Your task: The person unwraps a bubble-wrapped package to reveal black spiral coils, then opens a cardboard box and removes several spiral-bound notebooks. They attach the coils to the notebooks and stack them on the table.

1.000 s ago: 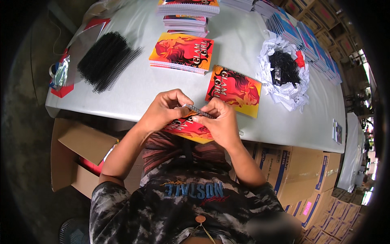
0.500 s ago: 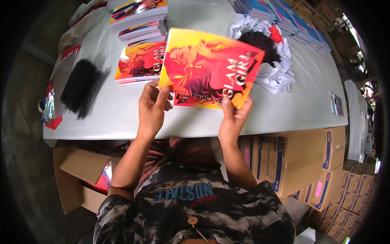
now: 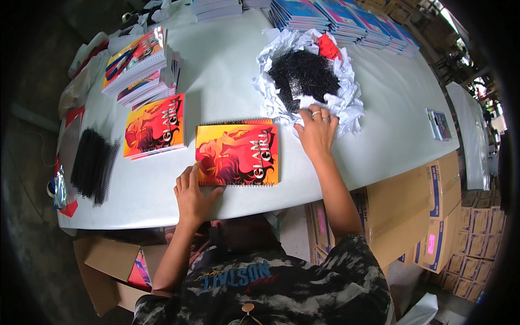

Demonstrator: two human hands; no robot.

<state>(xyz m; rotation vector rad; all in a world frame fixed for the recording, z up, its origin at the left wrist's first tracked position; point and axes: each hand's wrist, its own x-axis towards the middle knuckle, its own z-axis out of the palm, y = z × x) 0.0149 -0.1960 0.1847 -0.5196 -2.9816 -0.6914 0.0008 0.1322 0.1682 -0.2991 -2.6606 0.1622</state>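
A notebook (image 3: 235,157) with a red and yellow illustrated cover lies flat on the table before me, a black coil along its near edge. Under it another coil-bound one shows at the far edge. My left hand (image 3: 194,196) rests at the notebook's lower left corner, open, thumb and fingers apart. Farther right, my right hand (image 3: 318,130) reaches to the near rim of a ring of crumpled white paper (image 3: 348,103). Its fingers are spread and grip nothing that I can see. Inside the ring sits a tangled heap of black binding coils (image 3: 306,78).
Left of the notebook stand a small stack of matching notebooks (image 3: 155,130) and a taller stack (image 3: 135,65). Black coils (image 3: 92,165) lie at the table's left edge. Blue books (image 3: 303,16) are piled at the back. Cardboard boxes (image 3: 403,200) stand below right, an open carton (image 3: 103,254) below left.
The notebook that both hands held up now lies on the table. My right hand has let go and moved to the paper ring; the left stays at the notebook's corner. The view has shifted.
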